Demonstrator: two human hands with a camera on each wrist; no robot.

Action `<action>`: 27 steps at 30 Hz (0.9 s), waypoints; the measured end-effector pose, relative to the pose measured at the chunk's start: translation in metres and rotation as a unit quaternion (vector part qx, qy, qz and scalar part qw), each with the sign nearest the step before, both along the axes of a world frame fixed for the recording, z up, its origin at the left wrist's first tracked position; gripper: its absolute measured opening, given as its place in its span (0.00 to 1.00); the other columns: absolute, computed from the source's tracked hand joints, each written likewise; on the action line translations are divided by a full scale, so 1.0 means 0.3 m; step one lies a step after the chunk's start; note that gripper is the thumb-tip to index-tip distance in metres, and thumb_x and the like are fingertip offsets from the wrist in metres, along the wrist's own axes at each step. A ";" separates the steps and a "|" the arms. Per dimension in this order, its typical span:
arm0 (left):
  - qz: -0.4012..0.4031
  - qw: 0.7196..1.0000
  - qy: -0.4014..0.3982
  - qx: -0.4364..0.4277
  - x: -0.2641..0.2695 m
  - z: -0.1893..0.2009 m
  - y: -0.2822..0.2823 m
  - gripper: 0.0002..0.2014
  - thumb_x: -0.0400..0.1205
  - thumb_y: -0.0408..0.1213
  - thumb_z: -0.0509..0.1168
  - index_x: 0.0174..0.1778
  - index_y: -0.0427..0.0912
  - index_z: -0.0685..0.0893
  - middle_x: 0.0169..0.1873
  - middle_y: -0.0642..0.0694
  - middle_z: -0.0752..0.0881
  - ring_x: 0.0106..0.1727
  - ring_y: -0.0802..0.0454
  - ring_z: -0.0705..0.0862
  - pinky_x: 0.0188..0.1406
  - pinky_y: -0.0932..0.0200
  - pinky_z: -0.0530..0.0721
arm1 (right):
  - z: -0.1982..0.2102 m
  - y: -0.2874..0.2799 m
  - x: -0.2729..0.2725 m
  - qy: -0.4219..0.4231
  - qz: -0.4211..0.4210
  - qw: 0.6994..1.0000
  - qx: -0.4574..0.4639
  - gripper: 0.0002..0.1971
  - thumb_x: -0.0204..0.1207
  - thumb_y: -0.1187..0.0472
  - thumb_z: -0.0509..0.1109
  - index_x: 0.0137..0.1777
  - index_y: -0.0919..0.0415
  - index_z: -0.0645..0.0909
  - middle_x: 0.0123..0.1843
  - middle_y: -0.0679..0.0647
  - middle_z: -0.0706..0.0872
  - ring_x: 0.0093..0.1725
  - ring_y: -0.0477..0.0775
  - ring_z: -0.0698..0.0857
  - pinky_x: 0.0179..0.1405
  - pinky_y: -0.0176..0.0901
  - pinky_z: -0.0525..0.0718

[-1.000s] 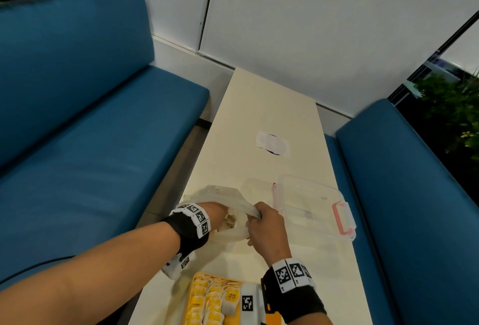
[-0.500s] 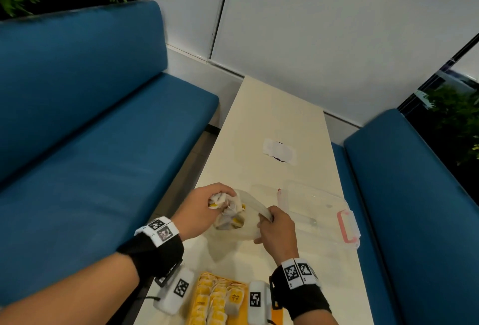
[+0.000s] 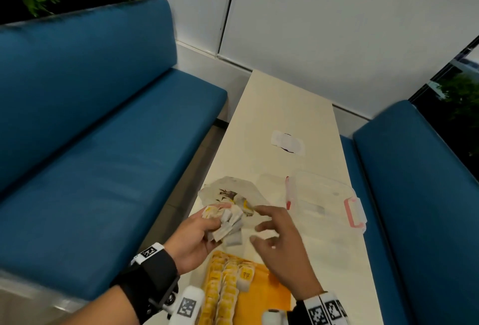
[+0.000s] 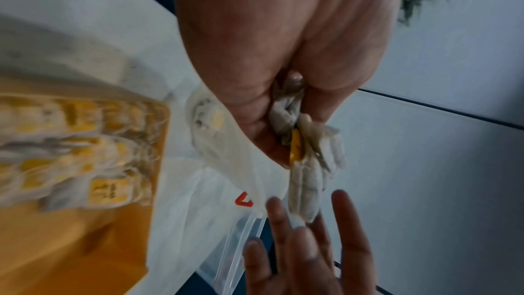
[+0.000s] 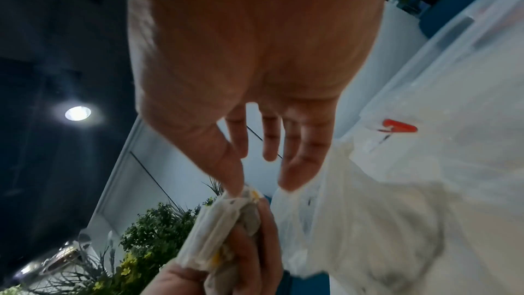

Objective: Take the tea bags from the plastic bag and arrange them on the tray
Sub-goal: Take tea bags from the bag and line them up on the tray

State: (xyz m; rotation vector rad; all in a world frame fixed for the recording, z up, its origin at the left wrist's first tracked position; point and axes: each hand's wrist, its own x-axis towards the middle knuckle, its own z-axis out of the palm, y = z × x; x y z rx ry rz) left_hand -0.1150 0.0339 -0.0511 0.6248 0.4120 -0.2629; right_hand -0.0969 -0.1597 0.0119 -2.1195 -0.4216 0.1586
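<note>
My left hand [image 3: 199, 231] grips a bunch of white tea bags [image 3: 228, 223] with yellow tags, lifted above the table. The same tea bags [image 4: 306, 165] hang from its curled fingers in the left wrist view, and the bunch [image 5: 215, 232] shows again in the right wrist view. My right hand [image 3: 274, 234] hovers beside them with fingers spread and holds nothing; its thumb tip touches the top of the bunch. The crumpled plastic bag [image 3: 233, 192] lies on the table behind the hands, with a few bags inside. The orange tray [image 3: 269, 291] near me holds rows of tea bags [image 3: 223, 288].
A clear plastic box [image 3: 324, 203] with pink latches sits right of the bag. The long cream table [image 3: 282, 117] runs away between two blue benches [image 3: 103, 143]. A white patch [image 3: 287, 142] marks the table's middle.
My left hand came out of the plastic bag with a bunch of tea bags and drew back toward the tray. My right hand let go of the bag and opened.
</note>
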 end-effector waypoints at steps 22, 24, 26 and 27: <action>-0.107 0.993 0.055 0.003 -0.158 -0.042 -0.027 0.21 0.82 0.49 0.66 0.60 0.36 0.91 0.55 0.34 0.89 0.48 0.42 0.89 0.51 0.45 0.88 | -0.115 0.076 -0.096 0.074 0.059 0.991 -0.090 0.18 0.77 0.61 0.73 0.57 0.33 0.84 0.52 0.40 0.85 0.45 0.42 0.85 0.45 0.28 0.83; -0.128 0.991 0.051 0.006 -0.158 -0.049 -0.026 0.21 0.81 0.48 0.69 0.63 0.37 0.90 0.58 0.32 0.89 0.48 0.45 0.90 0.49 0.49 0.90 | -0.113 0.087 -0.086 0.075 0.041 0.992 -0.089 0.17 0.76 0.60 0.74 0.59 0.37 0.82 0.53 0.40 0.85 0.45 0.39 0.85 0.44 0.27 0.83; -0.130 0.990 0.055 -0.006 -0.152 -0.057 -0.025 0.21 0.81 0.45 0.69 0.67 0.38 0.88 0.65 0.30 0.87 0.48 0.45 0.91 0.48 0.52 0.90 | -0.118 0.098 -0.083 0.074 0.016 0.994 -0.081 0.17 0.76 0.58 0.76 0.61 0.41 0.81 0.54 0.42 0.85 0.44 0.38 0.86 0.43 0.27 0.84; -0.124 0.990 0.063 -0.019 -0.148 -0.062 -0.023 0.20 0.82 0.44 0.69 0.67 0.38 0.88 0.67 0.30 0.86 0.48 0.45 0.90 0.48 0.52 0.90 | -0.122 0.103 -0.085 0.073 0.007 0.994 -0.075 0.17 0.75 0.57 0.76 0.61 0.40 0.80 0.55 0.42 0.84 0.44 0.39 0.86 0.43 0.29 0.85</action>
